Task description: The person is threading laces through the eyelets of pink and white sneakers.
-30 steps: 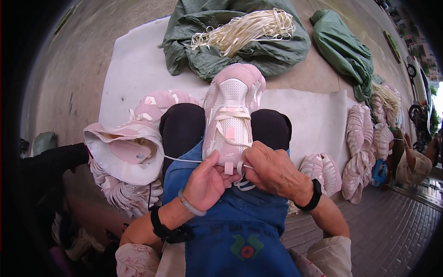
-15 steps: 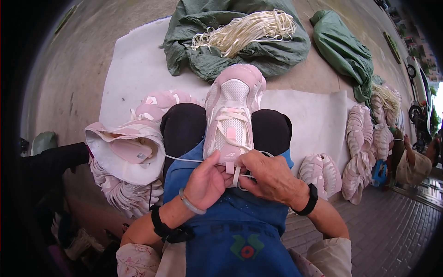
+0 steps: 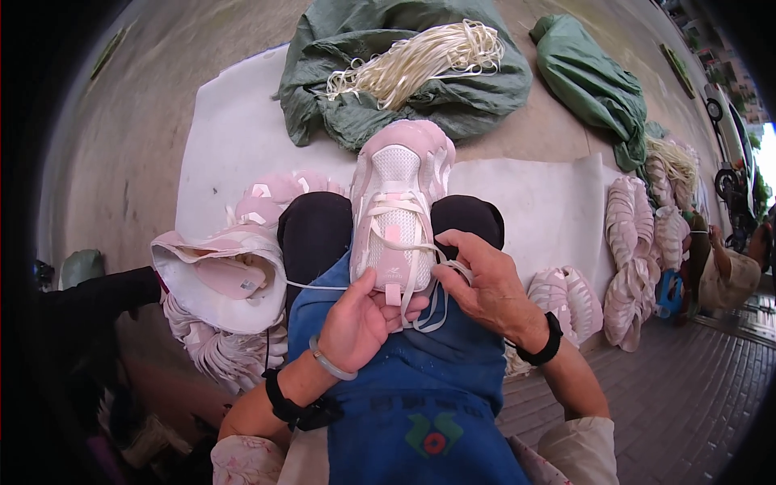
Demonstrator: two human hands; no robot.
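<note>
A pink and white shoe upper lies on my lap between my knees, toe pointing away from me, with a cream shoelace threaded across part of it. Near its tongue, my left hand grips the end, thumb on top and fingers beneath. Lace ends loop down over the blue apron. At the upper's right eyelet edge, my right hand has thumb and index finger pinched on the lace. A thin strand runs left from my left hand toward another pink upper with a white lining, opening toward me.
Ahead, a bundle of cream laces rests on a green sack, with another green sack farther right. White sheeting covers the ground. Stacked pink uppers stand at the right. Another person's arm shows at the far right.
My right hand has moved from the tongue end up and right to the eyelet edge. The lace now hangs in loops below the tongue. My left hand stays on the upper.
</note>
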